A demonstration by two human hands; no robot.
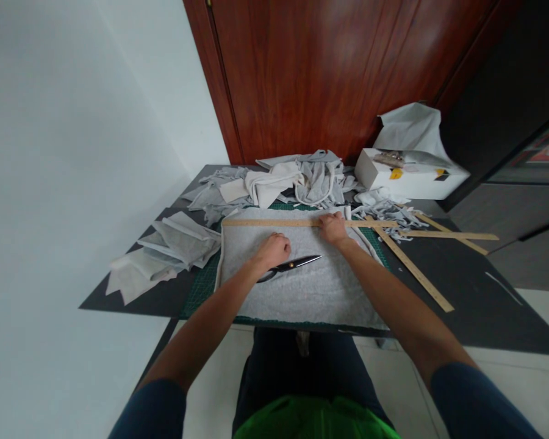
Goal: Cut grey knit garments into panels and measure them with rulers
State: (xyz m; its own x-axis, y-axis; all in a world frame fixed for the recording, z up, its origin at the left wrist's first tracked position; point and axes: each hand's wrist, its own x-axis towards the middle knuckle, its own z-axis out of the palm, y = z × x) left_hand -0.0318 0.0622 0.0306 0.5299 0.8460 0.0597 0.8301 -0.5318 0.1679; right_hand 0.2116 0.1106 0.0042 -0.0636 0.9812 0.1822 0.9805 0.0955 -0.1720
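Grey fabric lies spread on the green cutting mat in front of me. Across its far part runs a long wooden ruler. My right hand is on this ruler, its fingers bent and pressed down around it near the fabric's far edge. My left hand is closed just on the near side of the ruler, over the fabric; whatever its fingers hold, if anything, is hidden. Black scissors rest on the fabric beside and below the left hand, blades pointing right.
Folded fabric pieces lie at the left. A heap of cloth fills the back of the dark table. Several wooden strips cross at the right near fabric scraps. A white box stands at the back right.
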